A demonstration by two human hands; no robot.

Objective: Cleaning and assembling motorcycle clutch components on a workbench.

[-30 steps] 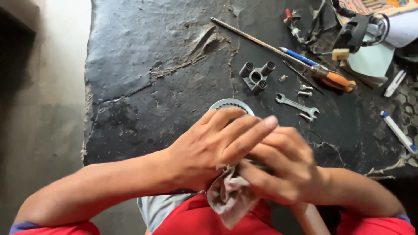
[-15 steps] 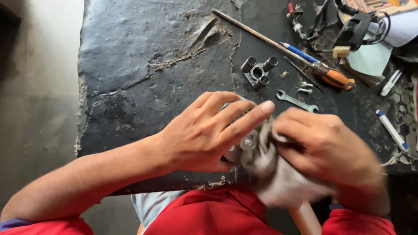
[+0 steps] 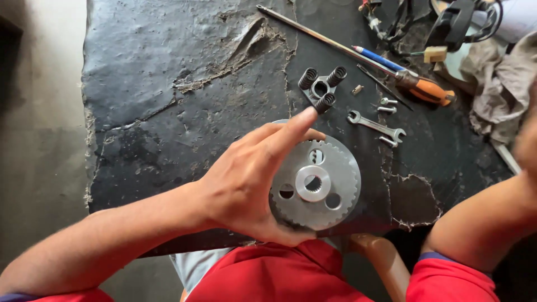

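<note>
My left hand (image 3: 246, 190) grips the toothed metal disc (image 3: 316, 184) by its rim above the tabletop (image 3: 168, 100) edge, face up so I can see it. My right hand (image 3: 528, 140) is blurred; I cannot tell its grip.

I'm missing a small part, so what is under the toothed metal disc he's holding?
The left hand cups the toothed metal disc from below, above the black worktop. Its holes show only darkness. Whatever lies directly beneath is covered by the disc and palm.
</note>
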